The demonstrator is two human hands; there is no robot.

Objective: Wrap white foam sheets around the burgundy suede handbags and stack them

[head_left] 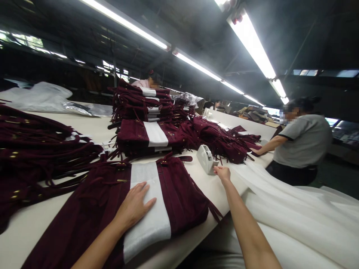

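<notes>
A dark maroon garment (185, 201) lies folded on the white table in front of me, with a white strip (153, 224) across it. My left hand (137, 203) rests flat on the strip and the cloth beside it, fingers spread. Farther right, a grey-white tape dispenser (206, 160) stands on the table. At its front end is my right hand (222, 173), its fingers pinched together; whatever they hold, perhaps a tape end, is too small to make out. Just beyond the garment is a stack of maroon garments (134, 138) with white bands around them.
More maroon garments (36, 149) are heaped at the left. Clear plastic (92, 109) lies behind them. White sheeting (294, 209) hangs over the near right side. A person in a grey shirt (305, 140) reaches to maroon cloth at the right; another person is behind the stack.
</notes>
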